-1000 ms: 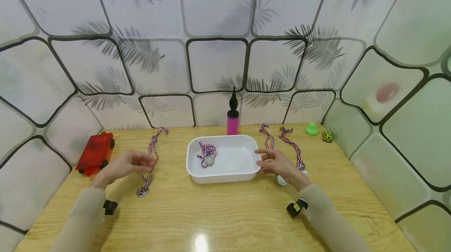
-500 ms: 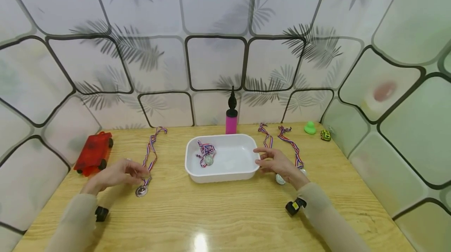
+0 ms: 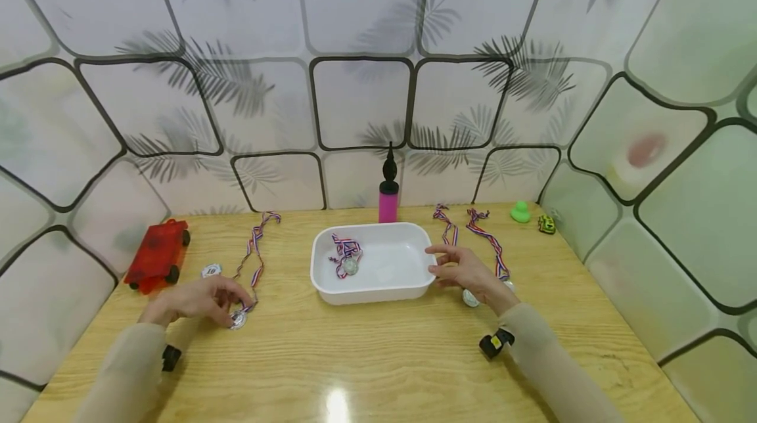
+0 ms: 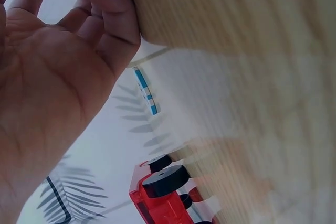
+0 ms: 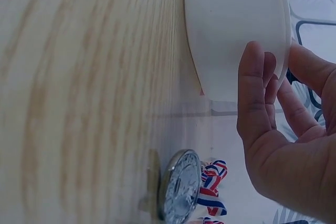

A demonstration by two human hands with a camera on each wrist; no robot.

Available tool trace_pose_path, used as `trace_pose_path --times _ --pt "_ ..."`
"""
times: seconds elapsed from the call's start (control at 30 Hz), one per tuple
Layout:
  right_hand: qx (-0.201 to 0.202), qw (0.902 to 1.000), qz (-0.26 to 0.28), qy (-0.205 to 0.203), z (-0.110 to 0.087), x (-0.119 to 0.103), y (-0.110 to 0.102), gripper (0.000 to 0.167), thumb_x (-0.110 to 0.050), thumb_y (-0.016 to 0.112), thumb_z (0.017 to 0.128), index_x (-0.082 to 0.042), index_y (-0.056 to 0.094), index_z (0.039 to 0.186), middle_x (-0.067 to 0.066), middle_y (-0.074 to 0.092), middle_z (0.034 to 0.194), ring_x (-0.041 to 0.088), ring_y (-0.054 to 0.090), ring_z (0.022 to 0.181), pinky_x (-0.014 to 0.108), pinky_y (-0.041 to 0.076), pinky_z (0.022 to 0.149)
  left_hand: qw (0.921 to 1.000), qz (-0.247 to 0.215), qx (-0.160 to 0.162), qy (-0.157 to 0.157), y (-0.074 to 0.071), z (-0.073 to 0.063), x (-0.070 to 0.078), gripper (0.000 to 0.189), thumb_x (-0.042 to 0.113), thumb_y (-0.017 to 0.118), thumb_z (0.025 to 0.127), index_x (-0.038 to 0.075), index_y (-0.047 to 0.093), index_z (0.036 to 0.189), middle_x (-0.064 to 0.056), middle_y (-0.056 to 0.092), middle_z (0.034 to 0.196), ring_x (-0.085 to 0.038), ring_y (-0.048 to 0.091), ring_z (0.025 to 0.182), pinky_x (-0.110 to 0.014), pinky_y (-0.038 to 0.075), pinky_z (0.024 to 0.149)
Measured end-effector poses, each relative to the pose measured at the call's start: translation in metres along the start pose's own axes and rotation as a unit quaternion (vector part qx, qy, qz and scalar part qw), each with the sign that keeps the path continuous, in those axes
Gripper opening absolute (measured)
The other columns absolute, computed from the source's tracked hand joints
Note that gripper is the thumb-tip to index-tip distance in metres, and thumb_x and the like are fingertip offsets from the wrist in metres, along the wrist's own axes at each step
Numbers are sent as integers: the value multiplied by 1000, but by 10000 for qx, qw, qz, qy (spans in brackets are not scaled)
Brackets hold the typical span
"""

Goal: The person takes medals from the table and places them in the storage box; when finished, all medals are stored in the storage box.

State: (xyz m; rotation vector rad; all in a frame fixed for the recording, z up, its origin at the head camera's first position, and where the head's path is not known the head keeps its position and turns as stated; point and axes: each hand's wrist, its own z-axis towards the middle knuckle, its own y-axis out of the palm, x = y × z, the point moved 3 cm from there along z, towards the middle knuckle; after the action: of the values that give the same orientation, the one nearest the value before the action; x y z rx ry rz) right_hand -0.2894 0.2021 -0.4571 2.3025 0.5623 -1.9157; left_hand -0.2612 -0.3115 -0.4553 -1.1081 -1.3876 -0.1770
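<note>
Medal (image 3: 238, 319), silvery, lying on the table (image 3: 367, 364) toward its left edge, nearer to me than the tray. My left hand (image 3: 194, 298) is down beside it, fingers bent, thumb and forefinger slightly parted at the disc. Whether they pinch it, I cannot tell; the left wrist view does not show the medal. Striped ribbon (image 3: 256, 249) trails from it toward the far edge.

Right side: one disc (image 3: 470, 298) flat just beside my right hand (image 3: 467, 273), a second disc (image 3: 509, 286) partly hidden behind my wrist. My right hand is half closed on the right end of the white tray (image 3: 375, 297), some digits against the outer wall, others over the rim. Inside, at the tray's left end, another medal (image 3: 351, 267) with its ribbon bunched behind it.

Beyond my left hand, a round piece (image 3: 211, 270), its edge blue and white in the left wrist view. Red toy car (image 3: 158, 255) near the left edge of the surface.

Farther: two ribbons (image 3: 492, 244) running back on the right. Far right corner: yellow-green toy car (image 3: 547, 224), green duck (image 3: 520, 213) just left of it. Far edge, behind the tray: upright magenta pump (image 3: 388, 206), black top. Patterned backdrop (image 3: 363, 108) last.
</note>
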Motion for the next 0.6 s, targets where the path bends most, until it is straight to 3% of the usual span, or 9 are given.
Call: trace_pose_path --times 0.17,0.33,0.6 --pt "1 10000 50 26 1 -2 0 52 -7 67 92 2 49 140 11 49 104 17 64 78 32 62 76 9989 -39 -90 459 3 3 2 36 5 78 77 -2 63 109 -23 59 102 -25 48 74 -25 44 60" --pt "23 10000 58 46 0 -3 0 51 -6 67 92 2 49 139 11 49 103 17 64 77 33 62 77 9982 -143 -104 567 6 4 5 34 2 78 76 -4 59 104 -28 54 94 -28 47 73 -24 45 62" --pt "23 9999 115 78 0 -2 0 52 -6 67 92 2 48 140 11 49 104 16 65 75 30 62 74 9988 243 205 366 8 2 6 32 9 79 79 -2 67 106 -14 62 100 -11 46 77 -20 43 64"
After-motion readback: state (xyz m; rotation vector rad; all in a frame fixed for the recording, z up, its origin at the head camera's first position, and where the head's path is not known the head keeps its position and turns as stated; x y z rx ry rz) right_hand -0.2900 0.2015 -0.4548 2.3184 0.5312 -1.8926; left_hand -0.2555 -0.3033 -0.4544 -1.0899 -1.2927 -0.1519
